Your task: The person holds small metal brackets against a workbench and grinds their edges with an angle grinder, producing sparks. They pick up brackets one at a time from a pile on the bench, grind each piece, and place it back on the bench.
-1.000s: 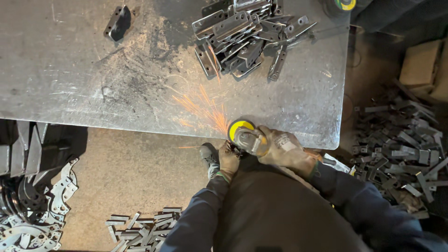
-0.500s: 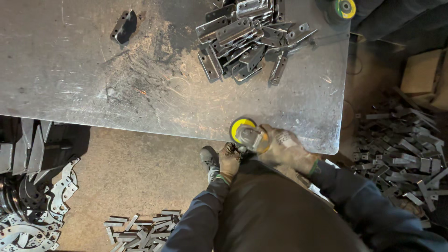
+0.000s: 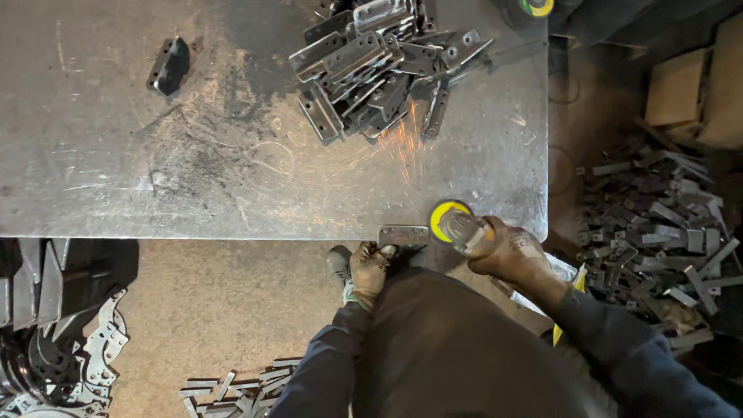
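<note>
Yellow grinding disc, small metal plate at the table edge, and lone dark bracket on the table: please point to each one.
Yellow grinding disc (image 3: 446, 219), head view, on its yellow rim.
Small metal plate (image 3: 402, 234), head view, on its flat middle.
Lone dark bracket (image 3: 169, 65), head view, on its top face.

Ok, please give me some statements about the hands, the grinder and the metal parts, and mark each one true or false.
1. The left hand holds a small flat metal plate at the table edge. True.
2. The right hand holds a hammer. False: it holds a grinder with a yellow disc.
3. Sparks fly toward the pile of metal brackets. True.
4. The floor right of the table holds only cardboard. False: many metal pieces lie there.
</note>
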Demonstrator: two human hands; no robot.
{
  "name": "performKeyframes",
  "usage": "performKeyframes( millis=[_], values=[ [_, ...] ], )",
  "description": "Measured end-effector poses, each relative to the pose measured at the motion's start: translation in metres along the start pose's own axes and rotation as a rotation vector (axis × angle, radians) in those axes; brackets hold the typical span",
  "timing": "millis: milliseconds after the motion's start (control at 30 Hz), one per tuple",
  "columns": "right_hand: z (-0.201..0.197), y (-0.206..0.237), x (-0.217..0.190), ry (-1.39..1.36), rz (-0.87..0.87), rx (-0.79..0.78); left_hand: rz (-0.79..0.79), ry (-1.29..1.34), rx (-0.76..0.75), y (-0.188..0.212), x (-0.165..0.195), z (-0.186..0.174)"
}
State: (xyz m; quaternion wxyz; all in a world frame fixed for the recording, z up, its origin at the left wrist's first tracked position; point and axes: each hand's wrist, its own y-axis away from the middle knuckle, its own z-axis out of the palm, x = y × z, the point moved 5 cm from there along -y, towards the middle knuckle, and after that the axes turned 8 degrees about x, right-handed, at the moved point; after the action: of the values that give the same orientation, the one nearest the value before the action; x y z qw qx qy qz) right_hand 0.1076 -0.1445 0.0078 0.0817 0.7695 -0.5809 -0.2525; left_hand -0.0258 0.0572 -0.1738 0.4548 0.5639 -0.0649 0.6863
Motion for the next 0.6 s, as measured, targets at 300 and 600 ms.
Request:
performKeyframes(
  millis=[300, 600],
  values=[
    [0.01, 0.001, -0.031, -0.055, -0.071, -0.058, 0.065, -0.132, 0.014, 0.0, 0.006, -0.003],
    [0.024, -0.011, -0.054, -0.106, -0.182, -0.1, 0.023, -0.113, -0.01, 0.001, 0.01, -0.004]
  ],
)
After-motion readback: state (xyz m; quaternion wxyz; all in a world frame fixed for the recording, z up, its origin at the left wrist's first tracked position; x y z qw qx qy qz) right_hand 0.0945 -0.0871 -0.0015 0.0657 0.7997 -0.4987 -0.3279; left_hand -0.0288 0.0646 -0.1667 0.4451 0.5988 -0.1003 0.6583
